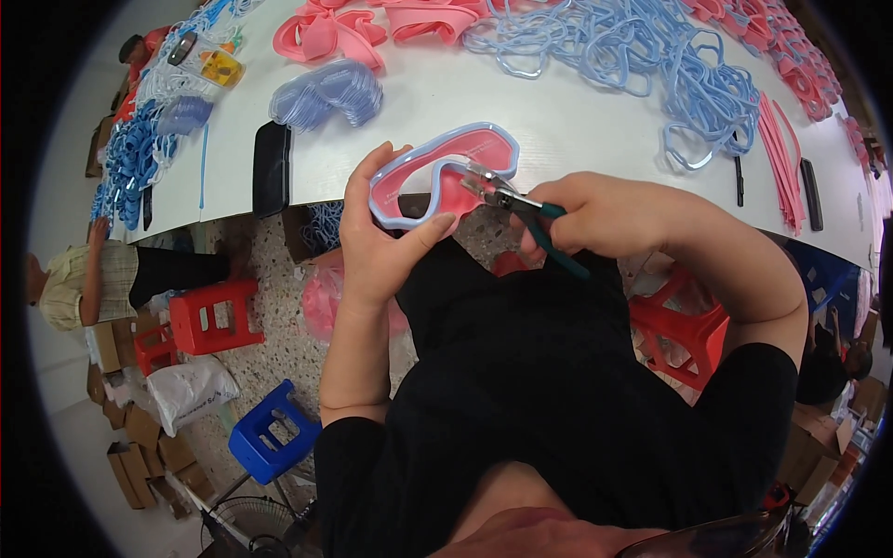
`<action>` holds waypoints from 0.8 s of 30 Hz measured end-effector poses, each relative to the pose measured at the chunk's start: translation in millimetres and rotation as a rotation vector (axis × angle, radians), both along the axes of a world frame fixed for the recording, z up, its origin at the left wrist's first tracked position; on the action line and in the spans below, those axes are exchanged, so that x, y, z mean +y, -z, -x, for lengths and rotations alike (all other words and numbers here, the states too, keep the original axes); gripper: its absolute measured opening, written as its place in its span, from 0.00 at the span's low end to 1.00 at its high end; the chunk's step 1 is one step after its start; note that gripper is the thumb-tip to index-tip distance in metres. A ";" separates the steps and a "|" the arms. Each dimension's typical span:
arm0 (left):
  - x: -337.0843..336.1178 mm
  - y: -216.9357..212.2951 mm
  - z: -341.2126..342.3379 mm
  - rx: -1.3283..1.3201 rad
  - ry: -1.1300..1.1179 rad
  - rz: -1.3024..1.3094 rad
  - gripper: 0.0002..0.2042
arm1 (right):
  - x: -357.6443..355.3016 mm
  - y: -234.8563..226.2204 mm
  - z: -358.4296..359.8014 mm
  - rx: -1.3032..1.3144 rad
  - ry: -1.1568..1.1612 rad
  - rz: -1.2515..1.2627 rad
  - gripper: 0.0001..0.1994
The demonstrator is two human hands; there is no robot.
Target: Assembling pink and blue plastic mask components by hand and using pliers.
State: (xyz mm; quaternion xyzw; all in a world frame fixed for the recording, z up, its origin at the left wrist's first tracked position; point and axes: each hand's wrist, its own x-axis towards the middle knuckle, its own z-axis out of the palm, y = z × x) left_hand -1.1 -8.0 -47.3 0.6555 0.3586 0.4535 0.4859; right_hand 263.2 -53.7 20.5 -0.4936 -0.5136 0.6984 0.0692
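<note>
My left hand grips a pink goggle frame edged with a light-blue rim, thumb on its lower edge and fingers behind it. In my right hand is a pair of pliers with dark green handles. Their metal jaws reach over the inner edge of the frame, near the nose part; whether they touch or bite on it I cannot tell. Both hands are just in front of the white table's near edge, above my lap. A stack of clear bluish lenses lies on the table beyond my left hand.
On the white table are a black phone, tangled light-blue rims, pink goggle parts, pink straps and a jar. Red stools and a blue stool stand below. Another person works at the left.
</note>
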 end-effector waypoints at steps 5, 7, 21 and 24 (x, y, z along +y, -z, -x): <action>0.5 2.9 -1.8 0.121 -0.045 -0.133 0.45 | 11.2 -5.7 12.3 -0.076 0.017 0.085 0.15; -0.7 0.2 -4.0 0.222 -0.062 -0.237 0.45 | 12.2 -3.8 13.9 -0.064 0.078 0.120 0.15; 8.9 15.3 5.2 0.257 -0.122 -0.595 0.47 | -0.3 11.5 -2.5 0.284 0.273 0.219 0.22; 6.9 6.8 1.2 0.342 -0.116 -0.758 0.47 | -5.9 3.0 1.1 0.275 0.321 0.252 0.22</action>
